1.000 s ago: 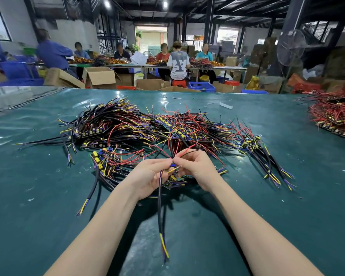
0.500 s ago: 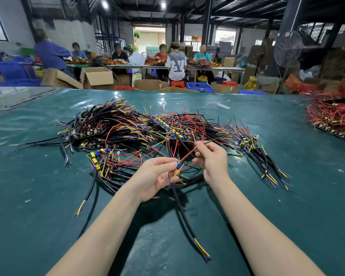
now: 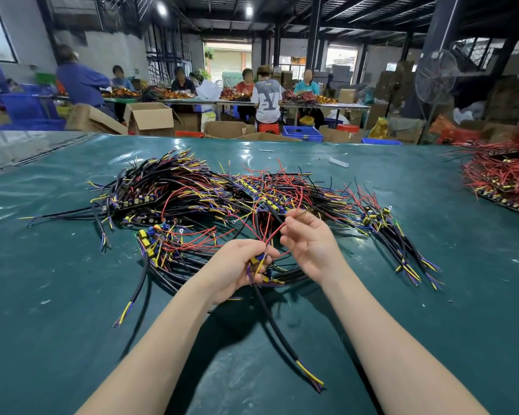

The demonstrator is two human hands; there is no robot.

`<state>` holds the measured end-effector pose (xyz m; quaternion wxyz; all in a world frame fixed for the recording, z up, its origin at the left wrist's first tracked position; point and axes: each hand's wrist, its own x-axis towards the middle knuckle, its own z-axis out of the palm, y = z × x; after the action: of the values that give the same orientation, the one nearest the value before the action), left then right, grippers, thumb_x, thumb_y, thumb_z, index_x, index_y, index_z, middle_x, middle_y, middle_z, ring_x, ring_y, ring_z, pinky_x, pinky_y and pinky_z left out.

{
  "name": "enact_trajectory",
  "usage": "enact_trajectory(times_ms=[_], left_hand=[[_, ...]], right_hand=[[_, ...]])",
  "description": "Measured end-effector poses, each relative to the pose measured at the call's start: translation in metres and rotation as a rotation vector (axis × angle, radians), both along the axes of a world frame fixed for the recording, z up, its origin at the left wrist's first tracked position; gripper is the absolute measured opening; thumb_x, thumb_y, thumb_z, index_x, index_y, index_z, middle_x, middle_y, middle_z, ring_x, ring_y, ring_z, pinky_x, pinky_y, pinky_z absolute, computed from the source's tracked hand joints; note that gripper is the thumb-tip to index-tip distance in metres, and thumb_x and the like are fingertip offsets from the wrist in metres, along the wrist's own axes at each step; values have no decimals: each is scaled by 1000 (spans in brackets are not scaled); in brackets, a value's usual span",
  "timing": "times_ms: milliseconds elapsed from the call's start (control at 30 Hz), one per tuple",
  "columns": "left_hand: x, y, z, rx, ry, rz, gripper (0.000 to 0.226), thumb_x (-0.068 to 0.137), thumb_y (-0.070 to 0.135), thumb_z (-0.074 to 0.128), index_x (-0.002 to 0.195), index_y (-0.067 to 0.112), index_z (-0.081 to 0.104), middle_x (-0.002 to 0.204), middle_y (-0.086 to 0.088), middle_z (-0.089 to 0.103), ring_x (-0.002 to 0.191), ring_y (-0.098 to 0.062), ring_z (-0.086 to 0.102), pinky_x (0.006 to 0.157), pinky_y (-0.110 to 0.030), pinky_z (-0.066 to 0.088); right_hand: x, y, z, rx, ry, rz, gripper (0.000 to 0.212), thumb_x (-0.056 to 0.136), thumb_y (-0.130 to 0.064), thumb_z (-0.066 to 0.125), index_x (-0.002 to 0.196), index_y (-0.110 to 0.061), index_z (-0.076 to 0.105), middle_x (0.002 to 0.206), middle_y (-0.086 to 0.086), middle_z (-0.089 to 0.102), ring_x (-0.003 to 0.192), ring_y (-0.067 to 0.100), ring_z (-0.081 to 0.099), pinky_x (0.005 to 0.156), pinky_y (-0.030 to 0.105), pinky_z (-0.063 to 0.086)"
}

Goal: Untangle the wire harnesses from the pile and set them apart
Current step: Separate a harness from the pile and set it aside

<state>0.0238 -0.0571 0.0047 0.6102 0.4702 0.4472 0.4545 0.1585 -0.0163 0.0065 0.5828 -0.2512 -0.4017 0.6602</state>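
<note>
Closest, a smooth black cable (image 3: 277,327) is running from the left hand (image 3: 237,269) toward 5 o'clock. Its end is showing thin yellow and purple wires. The left hand is curling round the cable's top and some small yellow and blue bits (image 3: 259,260). The right hand (image 3: 312,244), at 2 o'clock from it, is pinching a thin red wire (image 3: 274,234) that is stretching between both hands. Behind them, at 12 o'clock, the big tangled pile (image 3: 192,199) is lying on the shiny green table (image 3: 57,280). At 2 o'clock, a red pile (image 3: 504,178) is sitting. Far back, a white shirt (image 3: 267,98) is showing a big Y.
</note>
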Motion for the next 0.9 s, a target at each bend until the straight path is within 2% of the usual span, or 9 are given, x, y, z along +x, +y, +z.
enact_trajectory(times_ms=[100, 200, 300, 400, 500, 600, 667, 800, 900], left_hand=[[2, 0, -1, 42, 27, 60, 29, 93, 7, 44, 70, 8, 61, 53, 2, 62, 38, -3, 47, 35, -13, 35], [4, 3, -4, 87, 29, 183, 26, 92, 8, 46, 70, 8, 59, 58, -5, 57, 37, -4, 45, 35, -14, 33], [7, 3, -7, 124, 18, 247, 26, 93, 7, 46, 70, 7, 58, 63, -7, 55, 38, -4, 47, 35, -13, 35], [9, 2, -6, 129, 5, 253, 25, 91, 6, 47, 70, 8, 60, 61, -6, 55, 38, -4, 48, 36, -13, 36], [8, 1, -5, 113, 20, 226, 25, 90, 5, 49, 70, 8, 63, 57, -3, 59, 38, -3, 47, 36, -13, 37], [8, -1, -3, 79, 45, 138, 29, 91, 6, 46, 70, 10, 65, 55, 1, 65, 38, -1, 47, 37, -13, 37], [8, -3, -2, 45, 51, 77, 30, 92, 7, 46, 71, 10, 66, 55, 2, 65, 38, -1, 48, 37, -13, 38], [7, -7, 3, -15, 10, -27, 28, 93, 7, 45, 73, 5, 64, 53, 0, 64, 38, -4, 51, 39, -15, 44], [7, -9, 4, -26, 10, -92, 27, 94, 6, 43, 76, 2, 62, 53, 0, 63, 39, -5, 52, 42, -18, 49]], right_hand=[[-9, -5, -4, 49, -250, 127, 16, 88, 6, 49, 80, -4, 58, 45, -1, 52, 37, 10, 48, 40, 17, 42], [-15, -6, -6, 45, -280, 117, 18, 87, 6, 51, 76, -5, 61, 48, -2, 56, 40, 6, 50, 43, 15, 45], [-21, -7, -9, 66, -332, 3, 22, 86, 1, 55, 65, -6, 58, 46, -3, 52, 38, 4, 46, 42, 13, 36], [-25, -8, -11, 45, -270, -59, 21, 85, 3, 56, 66, -7, 58, 46, -5, 51, 42, 7, 46, 42, 15, 38], [-24, -7, -8, 47, -206, -136, 21, 86, 7, 53, 71, -7, 58, 44, -7, 47, 37, 4, 43, 35, 15, 37], [-16, -3, -4, 83, -255, -295, 25, 84, 8, 56, 65, -7, 59, 51, 0, 47, 40, 2, 42, 36, 14, 34], [-8, 0, -1, 73, -246, -359, 25, 84, 8, 56, 65, -7, 60, 49, -2, 50, 41, 1, 45, 36, 14, 37], [4, 5, 6, -46, -80, -393, 23, 88, 6, 53, 68, -7, 55, 42, -5, 56, 38, 3, 55, 40, 16, 48], [9, 8, 8, -81, 31, -429, 25, 91, 2, 50, 69, -9, 51, 40, -5, 55, 36, 3, 55, 39, 16, 48]])
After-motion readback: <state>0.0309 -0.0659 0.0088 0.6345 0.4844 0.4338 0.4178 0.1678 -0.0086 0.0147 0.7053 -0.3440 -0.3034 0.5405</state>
